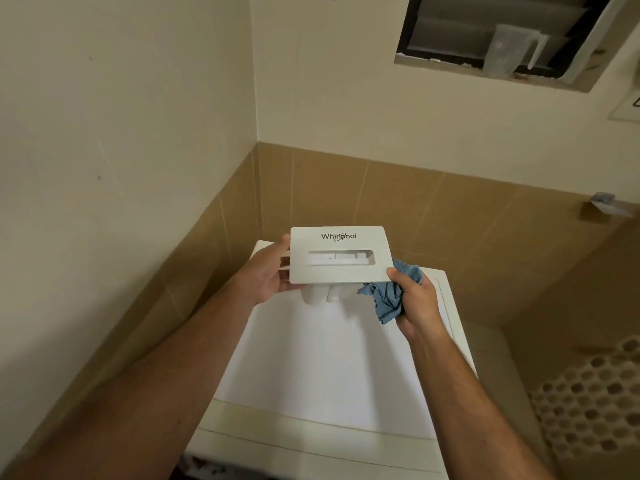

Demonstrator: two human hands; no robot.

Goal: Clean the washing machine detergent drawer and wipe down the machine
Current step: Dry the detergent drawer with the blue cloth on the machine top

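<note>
Both hands hold a white detergent drawer in the air above the top of a white washing machine set in a corner of cream wall and tan tile. At the drawer's left end, the left hand grips with its thumb at the front panel's edge and its fingers curled underneath. At the lower right corner, the right hand clutches a crumpled blue cloth against the drawer, thumb pressed on the panel. The flat front panel faces the camera, bearing the "Whirlpool" logo above a long recessed handle slot. Rounded white fittings, possibly siphon caps, jut out below the panel. A clear plastic jug stands on the sill of a louvred window at upper right.
</note>
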